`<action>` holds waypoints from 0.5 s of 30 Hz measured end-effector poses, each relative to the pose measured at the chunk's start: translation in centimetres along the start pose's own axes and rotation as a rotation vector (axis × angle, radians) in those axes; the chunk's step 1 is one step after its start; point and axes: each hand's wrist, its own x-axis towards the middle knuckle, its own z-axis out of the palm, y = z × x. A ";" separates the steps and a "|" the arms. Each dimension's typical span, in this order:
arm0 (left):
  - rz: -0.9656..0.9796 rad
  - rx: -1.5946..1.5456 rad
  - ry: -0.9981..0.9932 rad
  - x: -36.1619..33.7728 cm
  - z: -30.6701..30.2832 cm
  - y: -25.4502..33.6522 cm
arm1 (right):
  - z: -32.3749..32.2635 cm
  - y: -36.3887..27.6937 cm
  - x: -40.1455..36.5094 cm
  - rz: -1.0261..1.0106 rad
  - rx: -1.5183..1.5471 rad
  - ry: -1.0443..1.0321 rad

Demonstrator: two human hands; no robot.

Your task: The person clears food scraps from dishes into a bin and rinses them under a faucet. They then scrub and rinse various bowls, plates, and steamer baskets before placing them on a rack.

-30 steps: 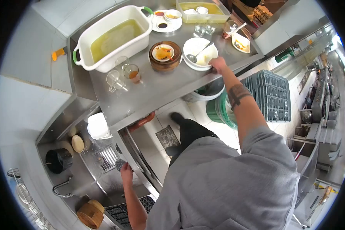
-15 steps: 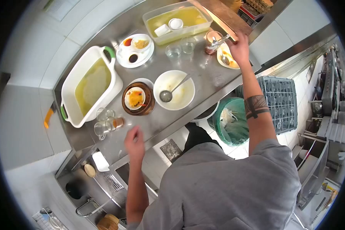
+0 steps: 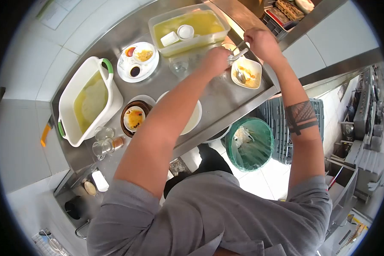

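Observation:
My left hand (image 3: 217,61) is closed around a glass (image 3: 230,46) at the back right of the steel counter; most of the glass is hidden behind my fingers. A white spoon (image 3: 240,54) sticks out of it to the right. My right hand (image 3: 260,42) pinches the thin handle of a piece of cutlery (image 3: 240,44) at the glass; its other end is not visible. Just below both hands sits a square white bowl (image 3: 252,79) with orange sauce remains and a metal spoon (image 3: 241,77) inside.
A clear tub (image 3: 190,19) of yellowish liquid holds white cups. At left are a white basin (image 3: 117,91), a sauce plate (image 3: 123,70), a wooden-based dish (image 3: 134,117) and glass mugs (image 3: 102,147). My left arm partly covers a large bowl (image 3: 194,119). A green-lined bin (image 3: 260,145) stands below.
My left hand has swung from the counter's front left to the glass at the back right. My right hand has closed on a cutlery handle there. The camera view has shifted slightly.

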 end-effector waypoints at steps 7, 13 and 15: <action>-0.156 -0.270 0.343 -1.3 -7.7 -0.2 | -5.3 -2.5 -0.2 0.216 0.133 0.284; -0.394 -0.350 0.770 -16.8 -17.5 -2.7 | -1.9 -13.2 -1.0 0.602 1.007 0.274; -0.470 -0.280 0.930 -23.5 -20.6 -4.2 | 2.2 -18.5 0.2 0.587 1.313 0.194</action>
